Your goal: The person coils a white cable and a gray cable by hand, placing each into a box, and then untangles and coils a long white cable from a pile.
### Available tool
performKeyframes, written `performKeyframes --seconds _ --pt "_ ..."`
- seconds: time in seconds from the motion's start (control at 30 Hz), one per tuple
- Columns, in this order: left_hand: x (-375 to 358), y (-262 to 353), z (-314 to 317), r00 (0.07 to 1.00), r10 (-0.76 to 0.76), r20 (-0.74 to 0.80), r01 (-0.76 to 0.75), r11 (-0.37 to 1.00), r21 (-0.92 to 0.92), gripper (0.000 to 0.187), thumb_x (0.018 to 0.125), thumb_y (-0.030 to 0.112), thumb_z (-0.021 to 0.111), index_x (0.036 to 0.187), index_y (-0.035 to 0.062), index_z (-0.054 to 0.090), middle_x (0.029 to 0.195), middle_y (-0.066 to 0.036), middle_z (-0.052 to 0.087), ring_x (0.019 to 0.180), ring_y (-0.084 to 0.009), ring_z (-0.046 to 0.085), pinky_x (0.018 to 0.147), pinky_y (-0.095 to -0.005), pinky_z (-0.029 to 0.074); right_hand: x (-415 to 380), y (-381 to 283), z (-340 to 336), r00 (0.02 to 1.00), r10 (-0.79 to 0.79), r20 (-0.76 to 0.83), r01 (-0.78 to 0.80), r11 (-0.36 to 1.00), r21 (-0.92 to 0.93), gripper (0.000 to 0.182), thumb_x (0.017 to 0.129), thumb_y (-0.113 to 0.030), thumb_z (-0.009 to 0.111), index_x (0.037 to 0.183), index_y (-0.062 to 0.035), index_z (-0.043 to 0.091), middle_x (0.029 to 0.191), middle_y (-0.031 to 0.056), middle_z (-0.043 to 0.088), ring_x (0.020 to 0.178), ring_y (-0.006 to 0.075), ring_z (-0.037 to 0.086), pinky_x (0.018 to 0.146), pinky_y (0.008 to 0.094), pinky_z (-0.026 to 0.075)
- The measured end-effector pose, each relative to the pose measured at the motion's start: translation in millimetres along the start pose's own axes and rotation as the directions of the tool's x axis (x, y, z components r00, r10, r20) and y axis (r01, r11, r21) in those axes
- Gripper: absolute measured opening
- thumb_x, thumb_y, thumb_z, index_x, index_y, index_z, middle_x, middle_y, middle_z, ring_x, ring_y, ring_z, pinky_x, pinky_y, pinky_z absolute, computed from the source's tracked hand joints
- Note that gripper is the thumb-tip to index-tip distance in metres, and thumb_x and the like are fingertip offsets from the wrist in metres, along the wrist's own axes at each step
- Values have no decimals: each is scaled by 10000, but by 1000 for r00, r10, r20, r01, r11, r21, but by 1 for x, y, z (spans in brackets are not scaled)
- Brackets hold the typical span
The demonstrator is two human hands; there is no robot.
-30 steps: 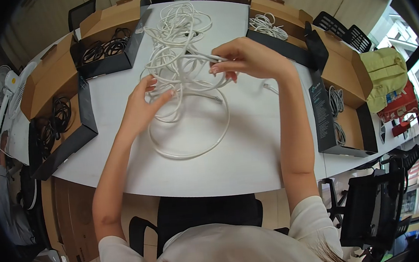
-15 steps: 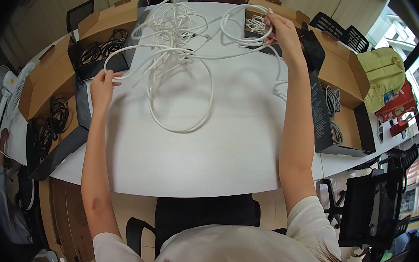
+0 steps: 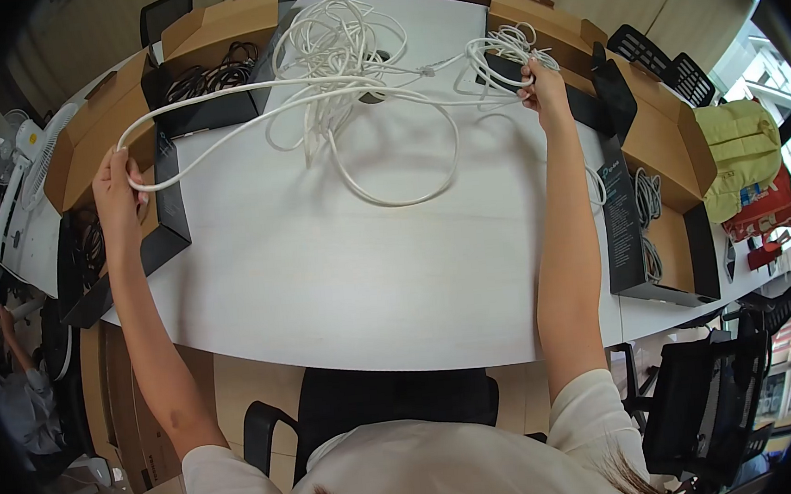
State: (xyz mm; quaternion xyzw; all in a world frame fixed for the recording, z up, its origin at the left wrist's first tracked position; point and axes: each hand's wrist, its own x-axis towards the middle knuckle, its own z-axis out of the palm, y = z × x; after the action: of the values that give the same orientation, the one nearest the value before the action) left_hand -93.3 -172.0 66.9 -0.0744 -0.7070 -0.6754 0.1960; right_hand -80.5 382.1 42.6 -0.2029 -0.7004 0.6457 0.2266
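Note:
White cable (image 3: 334,52) lies in a loose tangle at the back middle of the white table (image 3: 371,286), with one wide loop hanging toward me. My left hand (image 3: 119,183) is closed on a bend of this cable, above the open box at the left. On the right, my right hand (image 3: 541,87) grips a coiled part of the cable, in front of the back right box. Stretches of cable run between the two hands across the tangle.
Open boxes with dark cables stand at the left (image 3: 146,211) and back left (image 3: 208,113). Further boxes are at the back right (image 3: 579,93) and right (image 3: 673,234), the latter holding grey cables. A black chair (image 3: 389,401) is below. Another person (image 3: 26,397) is at far left.
My left hand has moved left and toward me, drawing out a longer bend of cable. My right hand has come slightly down and right. The hanging loop has shifted right.

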Motion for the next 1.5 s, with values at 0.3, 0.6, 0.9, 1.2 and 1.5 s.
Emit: performKeyframes --seconds 0.3,0.6,0.9,1.2,1.5 --pt "-43 34 -16 989 -122 87 134 980 -150 192 943 201 440 798 78 463 533 44 381 344 -3 281 301 -164 218 -3 11 22 998 -34 54 38 996 -86 341 914 -373 478 714 -105 545 501 -22 447 405 86 476 383 220 330" --pt "-79 63 112 865 -91 493 156 984 -92 192 957 238 405 930 55 458 709 -49 547 475 -86 526 418 -196 442 5 17 36 901 -376 215 430 714 -553 360 764 -330 672 923 -8 647 696 113 653 662 209 652 654 305 495" --pt "-76 41 203 616 241 750 -40 960 -276 131 931 132 475 846 54 411 984 -104 584 856 -150 620 752 -276 508 -105 -94 47 641 -471 606 683 710 -171 535 744 -385 711 1151 -60 588 975 105 627 933 186 567 797 332 450" --pt "-78 -3 198 578 351 737 -736 613 286 488 735 103 677 1187 154 500 1361 -59 403 1195 -298 447 951 -401 411 -124 -121 24 389 -367 845 658 753 24 122 814 -81 625 886 16 640 809 23 637 742 64 580 640 186 449" --pt "1 -47 164 775 359 520 -607 653 454 509 721 -141 487 1141 135 569 1075 -112 606 911 -292 612 765 -349 485 -101 -120 -91 661 -601 450 608 780 148 325 965 -225 439 928 48 612 665 -25 448 635 64 427 754 229 449"
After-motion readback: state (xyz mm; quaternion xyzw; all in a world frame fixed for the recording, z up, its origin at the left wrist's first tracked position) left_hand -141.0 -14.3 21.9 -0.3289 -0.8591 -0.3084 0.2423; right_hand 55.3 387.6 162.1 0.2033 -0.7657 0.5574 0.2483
